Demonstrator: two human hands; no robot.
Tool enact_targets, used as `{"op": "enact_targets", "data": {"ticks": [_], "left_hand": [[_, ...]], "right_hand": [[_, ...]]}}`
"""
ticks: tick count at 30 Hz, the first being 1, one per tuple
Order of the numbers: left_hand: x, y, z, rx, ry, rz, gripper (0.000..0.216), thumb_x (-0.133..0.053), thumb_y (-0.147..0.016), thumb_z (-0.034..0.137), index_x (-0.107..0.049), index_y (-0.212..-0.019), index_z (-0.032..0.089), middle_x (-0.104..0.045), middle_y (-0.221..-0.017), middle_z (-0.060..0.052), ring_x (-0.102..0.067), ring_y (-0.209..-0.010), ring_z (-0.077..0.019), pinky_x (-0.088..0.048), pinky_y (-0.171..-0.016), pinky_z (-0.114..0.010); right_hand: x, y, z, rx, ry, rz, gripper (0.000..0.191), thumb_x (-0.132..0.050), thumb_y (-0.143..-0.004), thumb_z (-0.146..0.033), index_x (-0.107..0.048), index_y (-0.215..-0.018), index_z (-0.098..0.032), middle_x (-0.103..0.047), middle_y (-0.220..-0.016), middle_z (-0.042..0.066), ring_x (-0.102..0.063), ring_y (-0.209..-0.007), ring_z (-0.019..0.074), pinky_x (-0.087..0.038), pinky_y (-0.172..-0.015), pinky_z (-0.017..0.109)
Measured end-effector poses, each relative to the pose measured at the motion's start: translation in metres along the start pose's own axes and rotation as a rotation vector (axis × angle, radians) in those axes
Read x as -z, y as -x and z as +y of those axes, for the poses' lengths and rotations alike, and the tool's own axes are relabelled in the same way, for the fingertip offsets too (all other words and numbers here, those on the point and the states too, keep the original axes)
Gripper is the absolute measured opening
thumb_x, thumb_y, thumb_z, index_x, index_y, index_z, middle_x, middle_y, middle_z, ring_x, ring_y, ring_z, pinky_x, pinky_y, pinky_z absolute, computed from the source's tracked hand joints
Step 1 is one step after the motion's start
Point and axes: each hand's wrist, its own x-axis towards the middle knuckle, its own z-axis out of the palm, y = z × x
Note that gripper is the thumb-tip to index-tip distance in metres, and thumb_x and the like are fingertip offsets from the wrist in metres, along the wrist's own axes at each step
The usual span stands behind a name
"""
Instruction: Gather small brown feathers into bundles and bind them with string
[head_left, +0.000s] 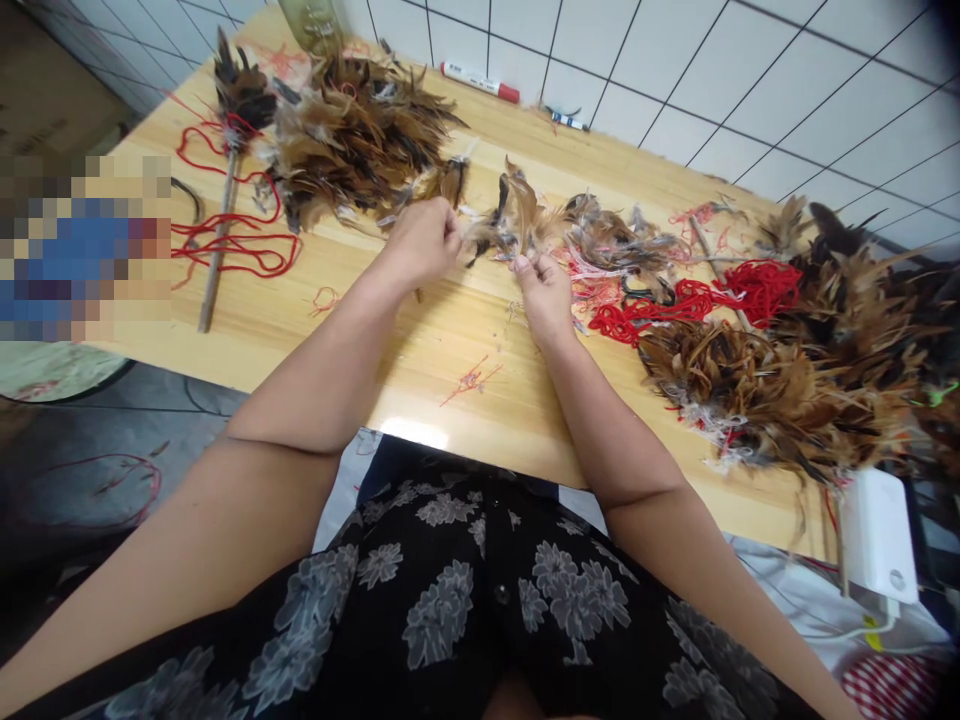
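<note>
My left hand point(427, 235) is closed over the middle of the wooden table, its fingers curled in a pinch. Brown and dark feathers point(448, 182) with pale ends stick up just behind those fingers; part of them is hidden by the hand. To the right, my right hand point(546, 295) pinches the lower edge of a small bunch of brown feathers point(525, 215) between thumb and fingers. A short gap separates the two hands. Close to the right hand lies a heap of greyish feathers point(619, 235) mixed with pink and white threads.
A big feather pile point(360, 130) lies at back left, beside a stick point(217, 245) with red cord point(262, 260). More feathers point(750, 375) and red cord point(765, 290) fill the right side. A red marker point(480, 82) rests by the tiled wall. A white power adapter point(877, 535) is at the right edge.
</note>
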Motion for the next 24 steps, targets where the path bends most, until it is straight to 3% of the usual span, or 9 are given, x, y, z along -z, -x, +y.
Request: {"op": "enact_targets", "data": {"ticks": [4,8,12,17,24], "left_hand": [[-0.003,0.003,0.011,0.017,0.347,0.023,0.013,-0.078,-0.109,0.022,-0.067,-0.102,0.023,-0.077,-0.091,-0.004,-0.079,-0.11,-0.0274,-0.064,-0.105,-0.045],[-0.017,0.005,0.018,0.042,0.581,-0.057,0.026,-0.084,-0.109,0.025,-0.061,-0.096,0.023,-0.072,-0.084,-0.002,-0.083,-0.096,-0.0254,-0.068,-0.093,-0.042],[-0.031,0.005,0.014,0.004,0.653,-0.166,0.026,-0.088,-0.103,0.016,-0.065,-0.092,0.021,-0.074,-0.082,-0.003,-0.085,-0.096,-0.0258,-0.07,-0.092,-0.04],[-0.042,0.0,0.001,-0.055,0.759,-0.162,0.026,-0.089,-0.096,0.004,-0.07,-0.089,0.02,-0.072,-0.076,-0.001,-0.079,-0.085,-0.023,-0.067,-0.088,-0.037],[-0.051,-0.003,-0.005,-0.116,0.837,-0.152,0.026,-0.091,-0.084,-0.004,-0.075,-0.085,0.017,-0.077,-0.083,-0.001,-0.074,-0.079,-0.0177,-0.062,-0.085,-0.031]], "right_hand": [[-0.001,0.001,-0.001,0.003,-0.005,0.0,0.057,-0.081,-0.102,-0.077,-0.066,-0.085,-0.025,-0.061,-0.082,-0.002,-0.06,-0.092,0.0188,-0.056,-0.092,0.035],[-0.002,0.003,-0.008,-0.023,-0.018,0.004,0.05,-0.084,-0.103,-0.068,-0.069,-0.085,-0.024,-0.058,-0.079,-0.003,-0.058,-0.091,0.0183,-0.054,-0.091,0.034],[-0.003,0.002,-0.011,-0.037,-0.003,-0.01,0.048,-0.087,-0.104,-0.058,-0.067,-0.078,-0.023,-0.053,-0.076,-0.004,-0.053,-0.085,0.016,-0.047,-0.085,0.031],[-0.006,0.0,-0.011,-0.052,0.03,-0.063,0.053,-0.089,-0.104,-0.048,-0.058,-0.07,-0.022,-0.043,-0.069,-0.007,-0.04,-0.073,0.0115,-0.034,-0.075,0.03],[-0.004,-0.001,-0.009,-0.027,0.075,-0.141,0.062,-0.096,-0.094,-0.065,-0.056,-0.07,-0.024,-0.041,-0.068,-0.008,-0.041,-0.072,0.012,-0.033,-0.073,0.03]]}}
